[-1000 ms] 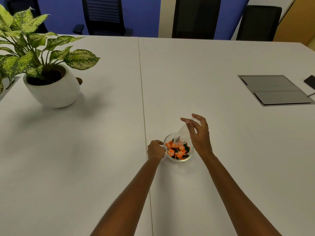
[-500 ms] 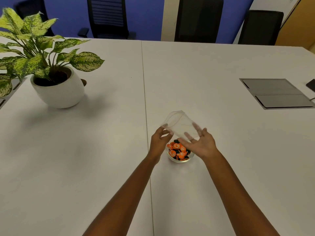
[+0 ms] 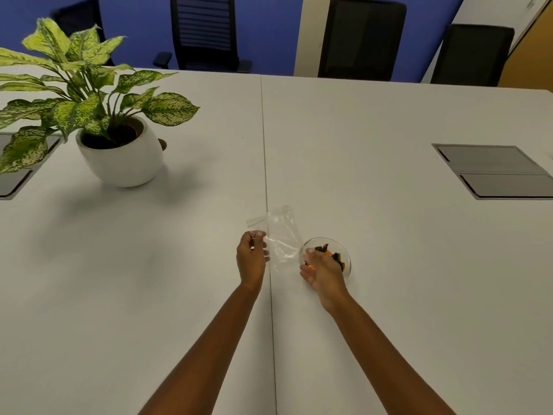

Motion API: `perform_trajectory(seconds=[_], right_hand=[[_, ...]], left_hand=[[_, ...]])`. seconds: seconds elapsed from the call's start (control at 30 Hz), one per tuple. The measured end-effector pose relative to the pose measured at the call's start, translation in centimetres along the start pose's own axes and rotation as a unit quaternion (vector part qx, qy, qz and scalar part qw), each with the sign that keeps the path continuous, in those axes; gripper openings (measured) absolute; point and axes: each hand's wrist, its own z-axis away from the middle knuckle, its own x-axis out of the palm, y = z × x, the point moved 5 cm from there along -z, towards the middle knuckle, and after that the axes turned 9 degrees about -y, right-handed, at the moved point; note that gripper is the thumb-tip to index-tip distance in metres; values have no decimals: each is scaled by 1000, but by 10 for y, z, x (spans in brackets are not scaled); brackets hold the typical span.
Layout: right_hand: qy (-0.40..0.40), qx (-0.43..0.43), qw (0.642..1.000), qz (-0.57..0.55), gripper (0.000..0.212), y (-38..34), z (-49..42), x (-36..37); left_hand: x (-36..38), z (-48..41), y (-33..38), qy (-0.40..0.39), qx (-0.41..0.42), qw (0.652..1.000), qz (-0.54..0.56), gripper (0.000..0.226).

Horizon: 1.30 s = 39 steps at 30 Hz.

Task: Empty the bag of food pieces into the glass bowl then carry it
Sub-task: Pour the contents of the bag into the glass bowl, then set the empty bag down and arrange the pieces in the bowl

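Note:
A small glass bowl (image 3: 344, 252) holding orange and dark food pieces (image 3: 335, 256) stands on the white table near the middle seam. My right hand (image 3: 321, 269) reaches over the bowl's near left rim with fingers spread around it; whether it grips the bowl I cannot tell. My left hand (image 3: 250, 259) pinches the left edge of a clear, empty plastic zip bag (image 3: 279, 235), which hangs just left of the bowl, its zip edge pointing away from me.
A potted plant in a white pot (image 3: 122, 160) stands at the left. A grey flap panel (image 3: 493, 172) is set into the table at the right, another at the far left edge (image 3: 12, 181). Black chairs (image 3: 360, 40) line the far side.
The bag, held over the bowl by both hands, has moved left in my left hand alone. My right hand has let go of it and come down onto the bowl.

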Motion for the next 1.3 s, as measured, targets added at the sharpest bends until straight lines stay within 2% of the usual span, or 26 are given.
perform_trajectory(seconds=[0.13, 0.3, 0.4, 0.57, 0.67, 0.73, 0.8, 0.87, 0.97, 1.03, 1.07, 1.13, 1.17, 1.23, 1.3], right_hand=[[-20, -15, 998, 51, 25, 13, -1, 16], [-101, 57, 993, 33, 24, 39, 1, 47], [-130, 71, 987, 60, 33, 53, 2, 66], [-135, 82, 982, 102, 40, 69, -1, 85], [-139, 81, 976, 147, 42, 80, -3, 92], [-129, 81, 973, 174, 43, 88, -5, 97], [-116, 85, 971, 189, 44, 97, -5, 101], [-102, 101, 970, 195, 42, 107, -6, 106], [-95, 126, 971, 180, 39, 121, -5, 113], [-93, 138, 969, 184, 37, 129, -5, 118], [-94, 140, 967, 191, 36, 132, -4, 120], [-108, 135, 961, 216, 31, 137, -3, 123], [-117, 128, 956, 235, 28, 138, -4, 123], [-136, 89, 941, 297, 22, 138, -4, 123], [-147, 19, 908, 393, 20, 138, -7, 124]], left_hand=[[-27, -2, -6, 51, -8, 996, -77, 27], [-67, 1, -10, 112, -3, 980, -164, 26], [-91, 1, -15, 122, 4, 971, -204, 26], [-128, -5, -27, 107, 3, 965, -240, 24], [-146, -8, -36, 88, -29, 970, -224, 22], [-154, -8, -42, 107, -76, 967, -218, 26], [-158, -4, -40, 147, -106, 939, -292, 35], [-154, 1, -33, 160, -71, 898, -405, 40], [-134, 8, -33, 78, -7, 860, -504, 43], [-128, 11, -45, 17, -34, 837, -546, 52], [-126, 12, -51, -15, -53, 815, -577, 67], [-125, 13, -68, -80, -79, 773, -625, 115], [-125, 13, -74, -99, -84, 760, -637, 128], [-126, 14, -81, -120, -80, 744, -652, 128], [-125, 17, -78, -130, -62, 749, -647, 114]])
